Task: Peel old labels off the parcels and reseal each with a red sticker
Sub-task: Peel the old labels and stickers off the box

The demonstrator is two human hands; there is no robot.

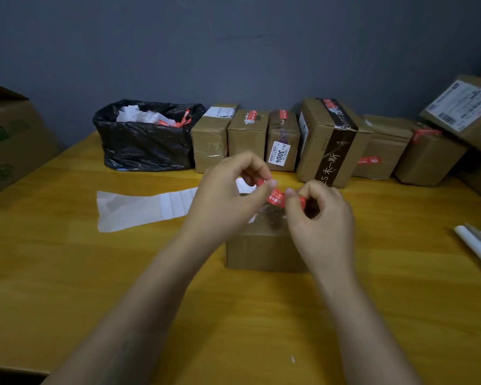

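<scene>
While the red sticker (276,198) is held stretched just above the small parcel (264,251) near the middle of the table (122,273), the left hand (228,193) pinches one end and the right hand (322,215) pinches the other. Any slack could let the adhesive fold on itself or cling to fingertips, so it lands crooked, off the flap seam. A spent backing strip (139,209) lies to the left. Other parcels (247,137) and a black bin bag (147,145) line the far edge.

Top of parcel (264,251) largely hidden behind left hand (228,193) and right hand (322,215); ends of sticker (277,197) covered by fingertips, print too small to read. Right end of backing strip (145,207) passes behind the left hand. Frame edges cut off carton (9,140) and white sheets (478,245).
</scene>
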